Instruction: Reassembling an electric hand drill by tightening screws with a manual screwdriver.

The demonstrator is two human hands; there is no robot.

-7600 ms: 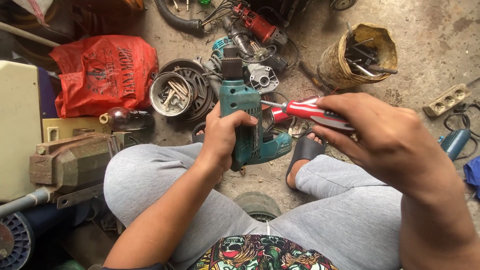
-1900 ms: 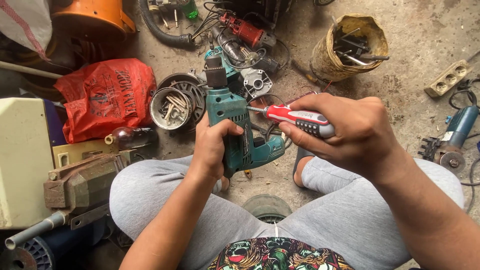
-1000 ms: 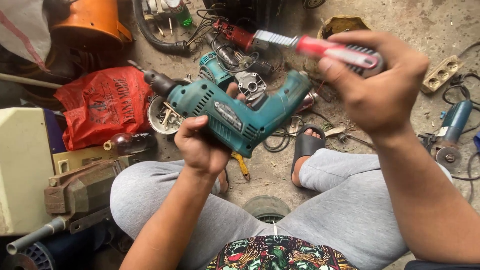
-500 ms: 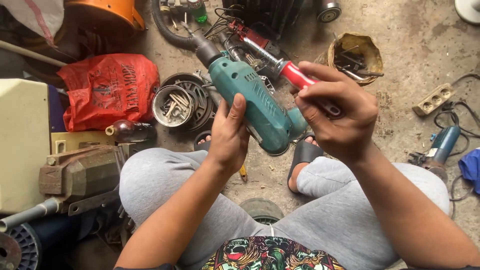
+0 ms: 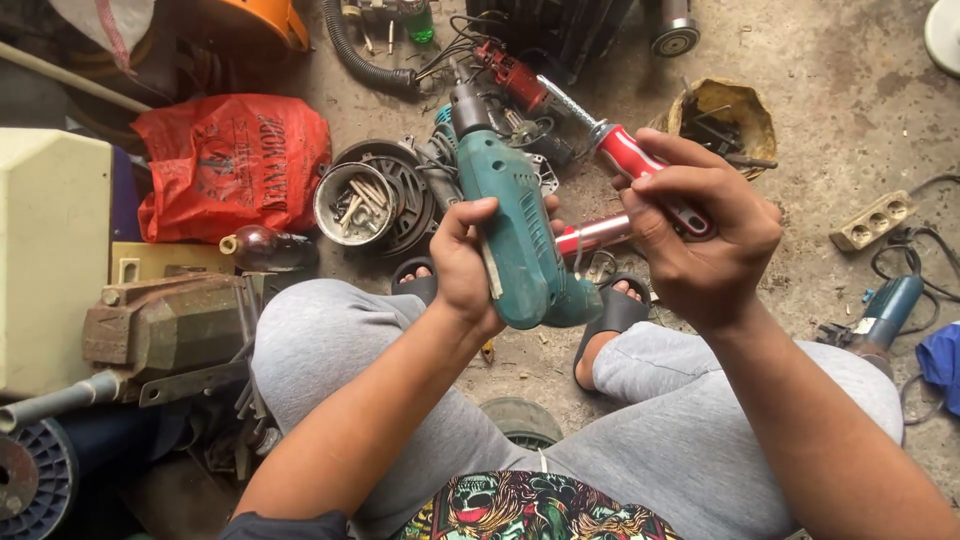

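Left hand (image 5: 465,262) and right hand (image 5: 700,235) (both curled closed), forearms raised

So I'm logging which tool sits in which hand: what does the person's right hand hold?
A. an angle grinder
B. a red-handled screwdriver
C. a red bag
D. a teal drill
B: the right hand grips the red-handled screwdriver, while the left hand holds the teal drill.

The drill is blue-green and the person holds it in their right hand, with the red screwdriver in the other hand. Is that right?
Not quite. The head view shows the blue-green drill gripped in the left hand, not the right. The right hand is the one holding the red screwdriver. The colours you gave are correct.
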